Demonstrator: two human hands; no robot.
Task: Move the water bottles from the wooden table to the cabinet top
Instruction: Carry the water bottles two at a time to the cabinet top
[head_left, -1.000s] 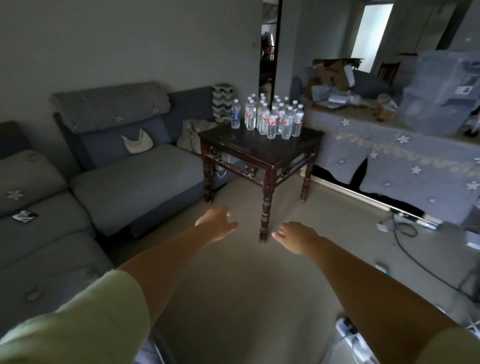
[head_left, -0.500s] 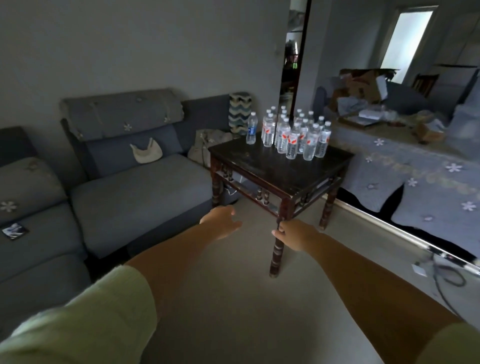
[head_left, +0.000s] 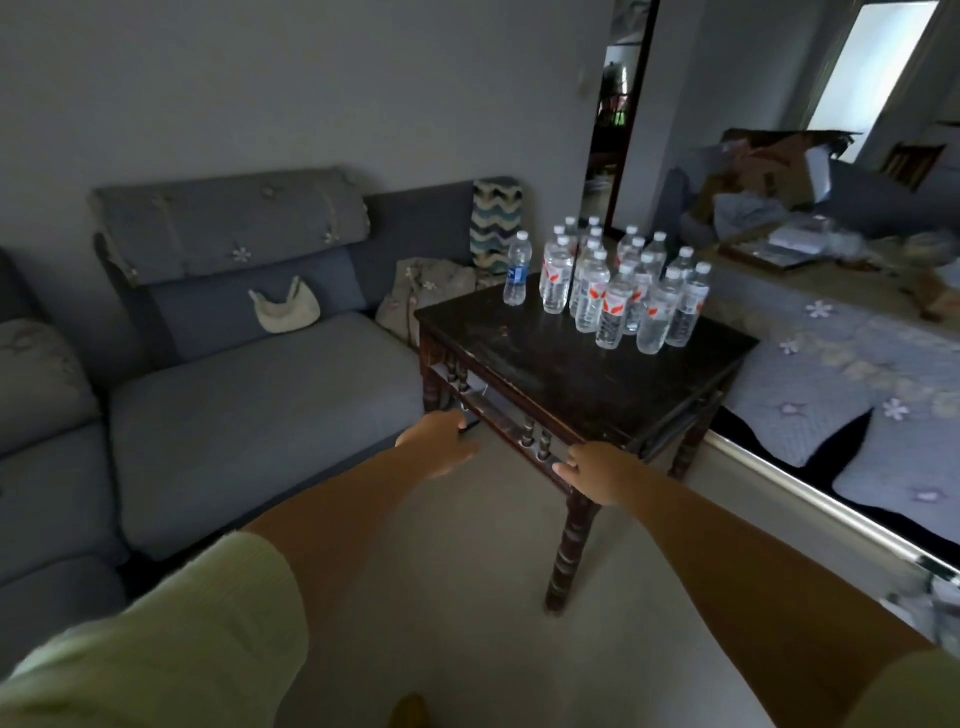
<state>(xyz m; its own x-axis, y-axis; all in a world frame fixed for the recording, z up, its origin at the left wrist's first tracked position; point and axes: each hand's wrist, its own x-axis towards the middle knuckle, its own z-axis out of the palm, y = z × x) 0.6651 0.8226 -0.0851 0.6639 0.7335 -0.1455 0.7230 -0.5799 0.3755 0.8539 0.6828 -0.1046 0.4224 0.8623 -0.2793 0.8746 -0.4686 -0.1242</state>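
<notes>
Several clear water bottles (head_left: 613, 301) with red-and-white labels stand bunched at the far side of a dark wooden table (head_left: 582, 374). One bottle with a blue label (head_left: 516, 270) stands apart at their left. My left hand (head_left: 437, 440) and my right hand (head_left: 597, 470) reach forward below the table's near edge, both empty with loosely bent fingers, well short of the bottles. The cabinet top (head_left: 810, 291), draped in a flowered grey cloth, runs along the right behind the table.
A grey sofa (head_left: 249, 395) fills the left, with a small cream bag (head_left: 284, 312) on its seat. Boxes and clutter (head_left: 769, 176) lie on the cabinet's far end. Pale carpet (head_left: 457, 597) spreads beneath my arms.
I have come closer to the table; it and the bottles look larger. Both hands have advanced from mid-floor to the table's near edge, still empty.
</notes>
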